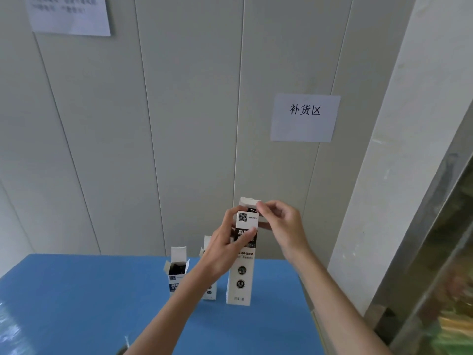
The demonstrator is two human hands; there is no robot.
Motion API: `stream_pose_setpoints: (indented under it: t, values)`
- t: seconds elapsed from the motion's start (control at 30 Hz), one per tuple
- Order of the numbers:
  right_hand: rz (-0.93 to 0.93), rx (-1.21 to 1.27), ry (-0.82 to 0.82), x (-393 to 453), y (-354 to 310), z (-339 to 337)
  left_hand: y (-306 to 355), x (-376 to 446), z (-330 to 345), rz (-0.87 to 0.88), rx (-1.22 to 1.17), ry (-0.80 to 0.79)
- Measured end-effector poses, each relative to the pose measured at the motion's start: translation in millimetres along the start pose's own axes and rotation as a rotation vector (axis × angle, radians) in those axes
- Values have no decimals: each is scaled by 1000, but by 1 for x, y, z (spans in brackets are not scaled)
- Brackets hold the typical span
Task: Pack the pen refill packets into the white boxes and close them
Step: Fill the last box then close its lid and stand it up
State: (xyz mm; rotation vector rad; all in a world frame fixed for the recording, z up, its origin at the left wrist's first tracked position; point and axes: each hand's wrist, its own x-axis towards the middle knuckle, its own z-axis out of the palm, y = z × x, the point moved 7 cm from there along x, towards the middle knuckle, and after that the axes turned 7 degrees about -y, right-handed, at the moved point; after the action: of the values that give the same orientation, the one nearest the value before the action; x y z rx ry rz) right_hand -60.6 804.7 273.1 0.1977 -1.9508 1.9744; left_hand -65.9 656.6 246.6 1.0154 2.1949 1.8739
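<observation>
A tall white box (240,280) with black print stands upright on the blue table (76,290). My left hand (225,249) grips its upper part, thumb on the front. My right hand (279,221) pinches the raised top flap (247,201) at the box's open mouth. Dark contents show just inside the opening. A second white box (178,272) stands open to the left with black refill packets inside. A third open box (208,288) stands between them, mostly hidden behind my left wrist.
A grey panelled wall rises right behind the table. A paper sign (304,117) with black characters and another sheet (69,14) hang on it. A white pillar (384,149) and a shelf edge stand at the right. Clear plastic wrap (10,329) lies at the table's left front.
</observation>
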Motion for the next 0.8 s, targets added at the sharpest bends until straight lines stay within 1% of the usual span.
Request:
stream_pose_setpoints:
  t: [0.13, 0.27, 0.53, 0.67, 0.8]
  values:
    - [1, 72, 6, -4, -11, -6, 8, 2, 6, 18, 24, 11]
    - [31, 45, -22, -5, -12, -8, 13, 3, 8, 41, 53, 50]
    - [31, 27, -23, -7, -14, -11, 18, 3, 6, 46, 69, 59]
    - [42, 15, -53, -6, -13, -10, 13, 4, 4, 49, 0, 75]
    - [45, 4, -69, -4, -9, -13, 13, 6, 6, 53, 67, 55]
